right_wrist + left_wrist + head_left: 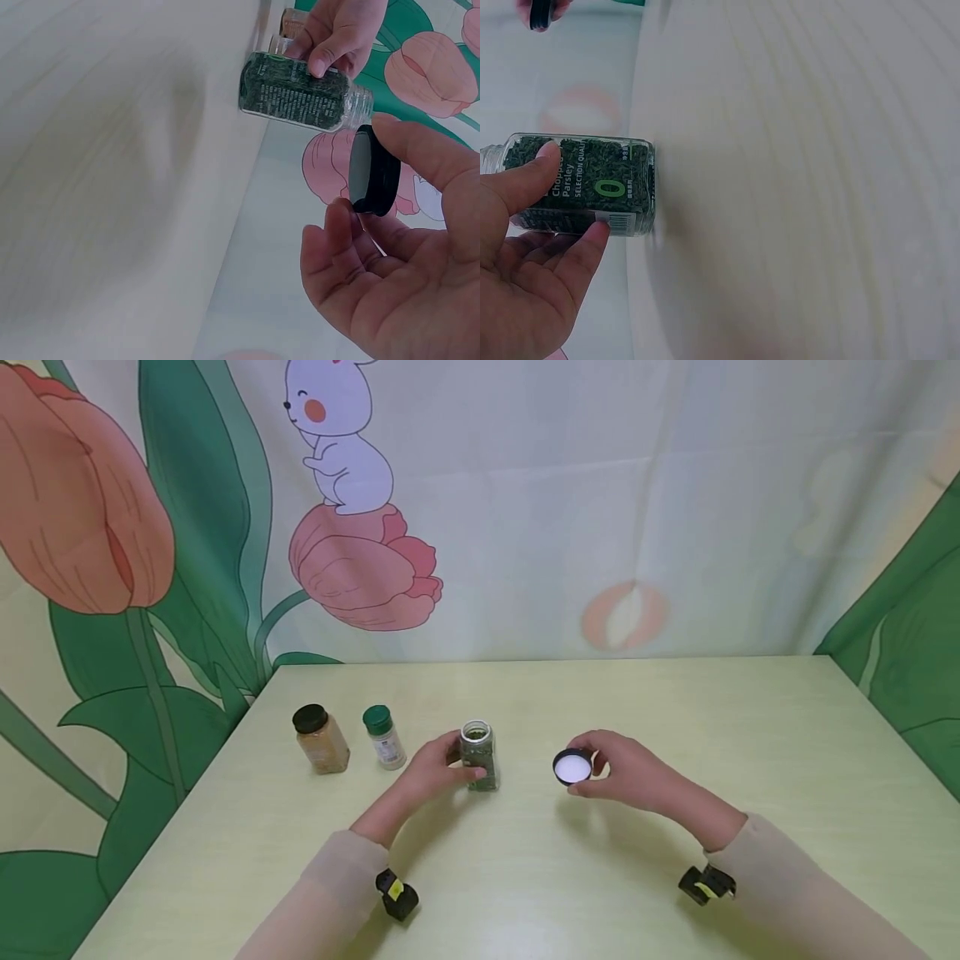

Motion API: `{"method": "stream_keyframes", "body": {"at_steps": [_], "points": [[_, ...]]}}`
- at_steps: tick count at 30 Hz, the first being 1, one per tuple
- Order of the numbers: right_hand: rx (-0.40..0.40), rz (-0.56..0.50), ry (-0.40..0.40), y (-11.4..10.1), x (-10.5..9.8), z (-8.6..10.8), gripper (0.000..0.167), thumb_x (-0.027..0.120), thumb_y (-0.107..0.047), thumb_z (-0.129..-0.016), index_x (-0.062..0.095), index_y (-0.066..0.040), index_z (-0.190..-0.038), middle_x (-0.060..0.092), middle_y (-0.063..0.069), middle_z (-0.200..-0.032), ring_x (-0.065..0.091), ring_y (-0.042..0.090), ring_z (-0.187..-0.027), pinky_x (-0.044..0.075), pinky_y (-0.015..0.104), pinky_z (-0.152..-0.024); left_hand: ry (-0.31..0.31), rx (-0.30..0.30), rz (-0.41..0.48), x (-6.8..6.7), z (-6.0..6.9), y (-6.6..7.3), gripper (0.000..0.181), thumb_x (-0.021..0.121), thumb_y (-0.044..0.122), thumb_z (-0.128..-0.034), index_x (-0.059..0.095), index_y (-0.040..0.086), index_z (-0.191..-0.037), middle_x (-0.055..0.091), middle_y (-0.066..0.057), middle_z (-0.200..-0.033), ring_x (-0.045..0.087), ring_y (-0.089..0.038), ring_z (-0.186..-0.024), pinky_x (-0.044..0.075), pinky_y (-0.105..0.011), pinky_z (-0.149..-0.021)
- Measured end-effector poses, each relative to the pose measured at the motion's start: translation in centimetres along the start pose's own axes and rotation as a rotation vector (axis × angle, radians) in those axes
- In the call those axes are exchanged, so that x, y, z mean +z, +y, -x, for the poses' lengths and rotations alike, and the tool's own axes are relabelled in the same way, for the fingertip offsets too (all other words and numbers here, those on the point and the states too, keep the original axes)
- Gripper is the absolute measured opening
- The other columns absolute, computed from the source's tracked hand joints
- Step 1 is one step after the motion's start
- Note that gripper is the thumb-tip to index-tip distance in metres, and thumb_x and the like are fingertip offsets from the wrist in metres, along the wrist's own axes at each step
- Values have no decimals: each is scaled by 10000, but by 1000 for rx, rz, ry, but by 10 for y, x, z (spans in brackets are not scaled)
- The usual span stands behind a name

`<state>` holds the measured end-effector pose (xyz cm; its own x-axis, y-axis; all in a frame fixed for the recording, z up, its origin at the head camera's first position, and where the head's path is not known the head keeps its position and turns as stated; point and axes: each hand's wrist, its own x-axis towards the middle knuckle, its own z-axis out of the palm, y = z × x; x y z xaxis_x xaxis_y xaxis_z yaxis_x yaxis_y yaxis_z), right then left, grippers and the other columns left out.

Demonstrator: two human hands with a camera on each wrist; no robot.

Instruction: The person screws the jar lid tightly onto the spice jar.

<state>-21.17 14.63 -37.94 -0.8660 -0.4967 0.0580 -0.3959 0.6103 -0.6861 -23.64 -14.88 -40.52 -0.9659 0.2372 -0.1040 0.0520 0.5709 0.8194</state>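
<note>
A clear glass jar of chopped parsley (480, 758) stands upright with its mouth uncovered. My left hand (435, 768) grips it from the left side, and in the left wrist view the thumb lies across the label of the parsley jar (592, 180). To the right of the jar, my right hand (626, 772) pinches a round black lid (573, 767) by its rim, held above the table with its white inside showing. The right wrist view shows the black lid (376, 171) between thumb and fingers, apart from the jar's threaded neck.
On the left of the pale table (525, 877) stand a black-capped jar of tan powder (324, 747) and a smaller green-capped shaker (387, 747). A printed curtain (510, 527) with tulips and a rabbit hangs behind the table's far edge.
</note>
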Motion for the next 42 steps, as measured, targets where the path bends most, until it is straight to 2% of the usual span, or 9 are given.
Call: {"method": "stream_keyframes", "body": {"at_steps": [9,16,18,32,42], "points": [[15,-19,34,7,-9,15,421,811,-189,-868,645,-13,-1213,667,74,-1056,537,132,-858,453,235,-714,-11,26,-1,7,0,3,633,764,96,-914,488,-47,-1465,557,-268,-1480,515,-446,-1411,414,-529,-1208],[15,-12,54,9,-13,24,446,822,-192,-863,637,-3,-1222,660,86,-1067,520,120,-843,448,218,-692,-40,39,33,15,2,8,670,784,85,-890,479,-66,-1467,557,-279,-1474,515,-453,-1408,411,-529,-1209],[16,-13,61,10,-14,26,453,824,-193,-863,636,-2,-1228,660,92,-1075,521,124,-847,449,216,-684,-45,58,31,17,3,9,672,785,80,-887,478,-73,-1465,559,-284,-1468,522,-456,-1400,418,-530,-1203],[23,-31,82,8,-16,31,493,829,-185,-860,635,14,-1268,646,128,-1104,533,144,-870,478,204,-683,-65,75,46,31,9,17,640,798,87,-872,522,-56,-1431,612,-265,-1415,567,-442,-1361,447,-524,-1181],[-5,-19,108,7,-17,31,488,831,-151,-848,651,15,-1270,653,120,-1078,560,162,-882,510,207,-693,-115,134,22,40,12,25,612,807,107,-867,552,-32,-1406,646,-240,-1375,593,-431,-1338,480,-523,-1152]]}}
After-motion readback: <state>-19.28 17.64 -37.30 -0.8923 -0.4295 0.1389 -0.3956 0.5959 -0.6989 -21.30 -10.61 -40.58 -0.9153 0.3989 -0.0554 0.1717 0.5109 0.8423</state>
